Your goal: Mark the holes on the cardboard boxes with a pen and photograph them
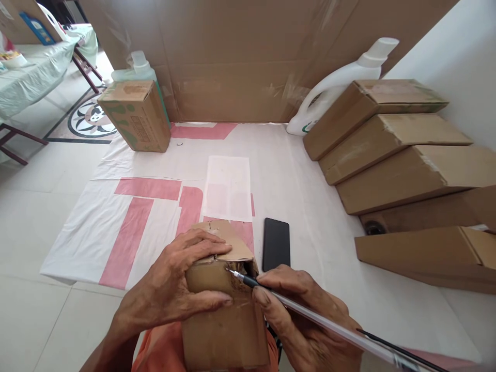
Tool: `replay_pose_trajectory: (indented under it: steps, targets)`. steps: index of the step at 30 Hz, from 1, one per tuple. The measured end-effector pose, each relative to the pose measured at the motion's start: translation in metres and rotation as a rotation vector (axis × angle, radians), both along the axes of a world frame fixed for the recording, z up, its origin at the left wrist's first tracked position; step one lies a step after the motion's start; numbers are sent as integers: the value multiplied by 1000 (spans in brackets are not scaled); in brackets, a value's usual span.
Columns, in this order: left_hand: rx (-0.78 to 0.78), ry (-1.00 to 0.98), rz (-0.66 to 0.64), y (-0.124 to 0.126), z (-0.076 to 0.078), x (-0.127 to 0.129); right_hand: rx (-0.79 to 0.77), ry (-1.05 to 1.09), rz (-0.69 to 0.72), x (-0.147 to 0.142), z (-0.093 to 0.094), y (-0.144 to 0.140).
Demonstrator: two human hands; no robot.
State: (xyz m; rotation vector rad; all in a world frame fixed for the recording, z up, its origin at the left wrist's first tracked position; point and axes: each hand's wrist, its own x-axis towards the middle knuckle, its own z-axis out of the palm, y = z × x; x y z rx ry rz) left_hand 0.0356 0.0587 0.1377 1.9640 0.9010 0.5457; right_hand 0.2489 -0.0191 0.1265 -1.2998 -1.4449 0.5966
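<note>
A brown cardboard box [222, 330] stands close to my body, its top flap bent and torn. My left hand [170, 279] grips it from the left, fingers across the flap and thumb on the near face. Between the thumb and fingers of my right hand [298, 305] is a pen [310, 312] with a clear barrel and black grip. The pen's tip touches or nearly touches the box beside a dark, ragged hole [246, 267] at its upper right corner. A thin black stick [391, 346] runs alongside the pen's rear end. Beyond my right hand lies a black phone [276, 243].
A white sheet [228, 188] lies on the cloth-covered table [287, 165]. Several cardboard boxes [391, 175] lean in a row at right, beside a white jug [337, 88]. Another box [135, 116] and a greenish bottle [140, 64] stand at left. A large cardboard panel [228, 62] closes the back.
</note>
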Motion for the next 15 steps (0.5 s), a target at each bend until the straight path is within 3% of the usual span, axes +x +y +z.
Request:
replay_pose_trajectory:
  steps: [9, 12, 15]
  targets:
    - [-8, 32, 32, 0, 0, -1, -116, 105, -52, 2, 8, -9]
    - [-7, 46, 43, -1, -2, -3, -135, 160, -112, 13, 9, -10]
    - [-8, 60, 48, -3, -4, -5, -131, 232, -189, 32, -1, 8]
